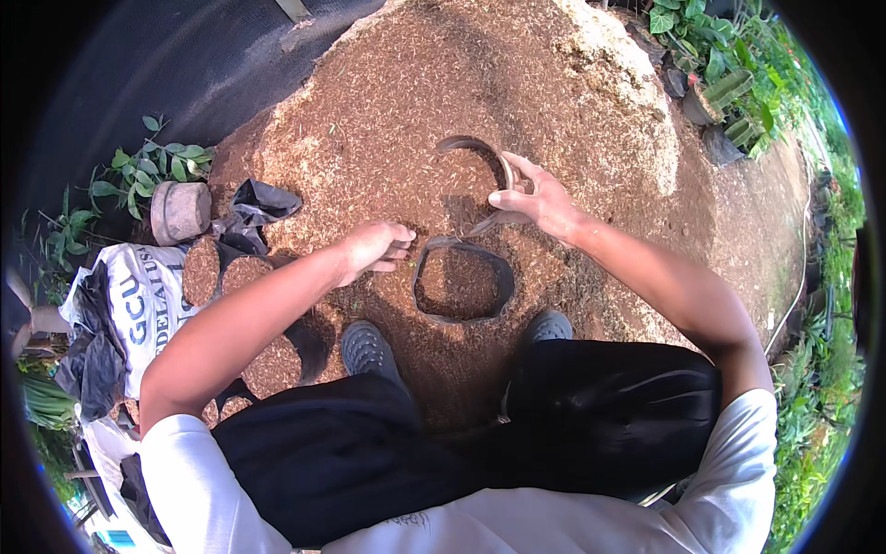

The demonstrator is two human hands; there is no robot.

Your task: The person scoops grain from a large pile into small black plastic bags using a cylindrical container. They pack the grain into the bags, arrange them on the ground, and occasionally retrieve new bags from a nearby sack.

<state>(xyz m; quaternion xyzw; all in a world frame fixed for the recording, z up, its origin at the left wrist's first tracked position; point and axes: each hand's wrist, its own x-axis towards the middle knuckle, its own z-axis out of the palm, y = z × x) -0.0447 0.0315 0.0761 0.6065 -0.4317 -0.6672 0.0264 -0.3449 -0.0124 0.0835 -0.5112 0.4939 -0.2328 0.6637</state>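
Observation:
My right hand [538, 197] grips a thin, dark, curved band [503, 166] between thumb and fingers. The band forms an open C, its inner side facing the left, over the brown loose growing mix [388, 138]. Just nearer to me stands a black plastic plant bag [503, 286], upright with a round mouth, with brown mix [457, 282] visible inside. My left hand [374, 251] hovers to the left of the bag, apart from it. Its fingers are loosely bent with small gaps, and nothing shows in them.
Several filled bags [272, 365] stand at my left, beside a white printed sack [138, 295], a crumpled black plastic piece [263, 205] and a grey pot [180, 212]. My shoes [369, 349] flank the near side. Potted plants [715, 97] line the far right; dark sheeting [185, 65] rises far left.

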